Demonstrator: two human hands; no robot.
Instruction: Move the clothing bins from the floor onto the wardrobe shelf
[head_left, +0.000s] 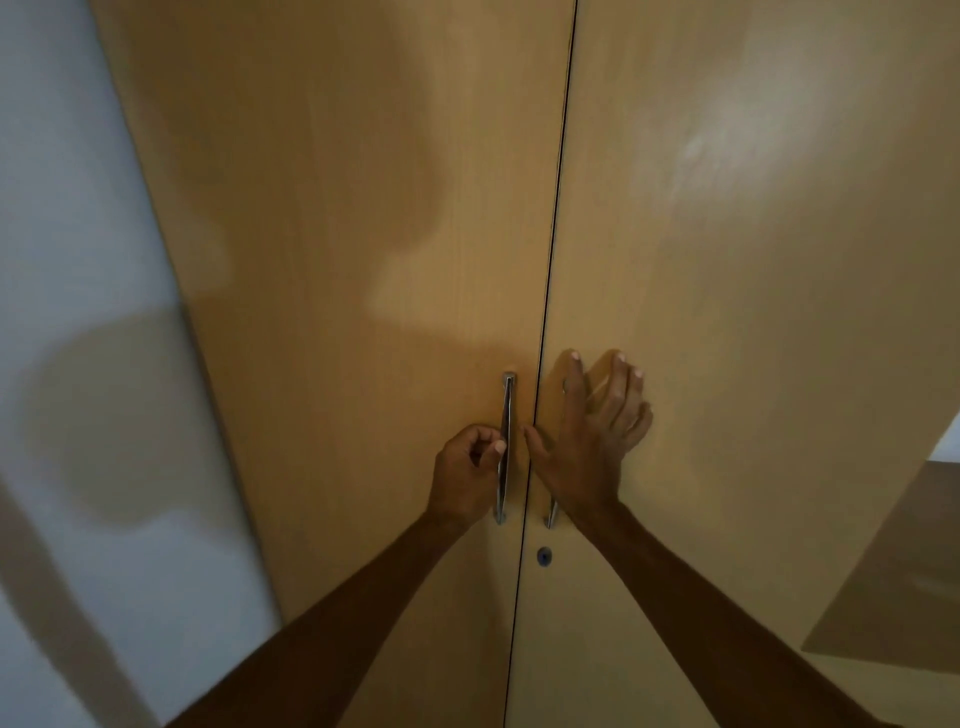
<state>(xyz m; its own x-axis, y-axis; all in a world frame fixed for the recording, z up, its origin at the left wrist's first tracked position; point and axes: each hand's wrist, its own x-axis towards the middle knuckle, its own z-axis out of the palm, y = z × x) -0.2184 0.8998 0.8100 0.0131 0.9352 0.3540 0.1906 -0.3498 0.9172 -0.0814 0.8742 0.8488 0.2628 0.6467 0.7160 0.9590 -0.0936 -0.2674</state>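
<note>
A light wooden wardrobe fills the view, its left door (363, 260) and right door (753, 260) both shut with a thin dark gap between them. Each door carries a vertical metal handle. My left hand (467, 470) curls around the left handle (506, 415), thumb against the bar. My right hand (592, 436) is spread with fingers apart over the right handle (551, 512), most of which it hides; only the lower end shows. No clothing bins or shelf are in view.
A round keyhole (544, 557) sits below the right handle. A white wall (78, 260) runs down the left side. At the far right edge is a brown surface (904, 571) that I cannot make out.
</note>
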